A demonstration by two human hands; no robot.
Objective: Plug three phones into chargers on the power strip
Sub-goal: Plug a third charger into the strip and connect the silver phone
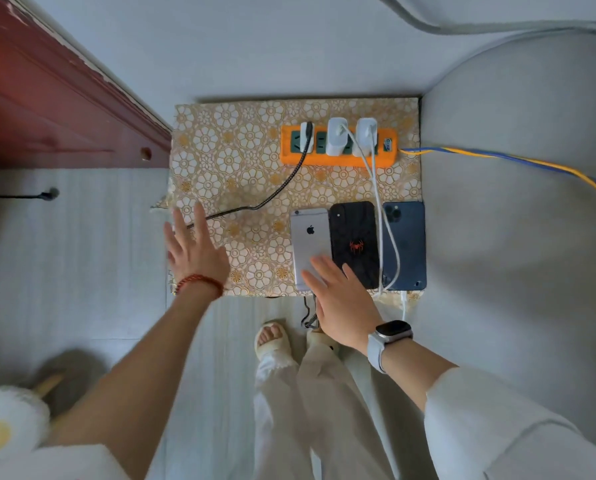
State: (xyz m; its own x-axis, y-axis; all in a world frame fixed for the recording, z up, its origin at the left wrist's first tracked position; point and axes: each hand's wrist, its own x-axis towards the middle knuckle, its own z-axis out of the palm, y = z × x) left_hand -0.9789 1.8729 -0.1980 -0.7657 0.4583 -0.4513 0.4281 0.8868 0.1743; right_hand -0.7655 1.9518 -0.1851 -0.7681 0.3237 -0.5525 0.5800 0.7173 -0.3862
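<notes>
Three phones (357, 245), silver one's lower end under right hand (341, 303).

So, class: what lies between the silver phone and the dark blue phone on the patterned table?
In the head view, the black phone with a red spider lies between the silver phone and the dark blue phone; two white cables run beside it.

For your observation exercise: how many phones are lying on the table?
3, side by side at the near edge: silver phone on the left, black spider phone in the middle, dark blue phone on the right.
</notes>
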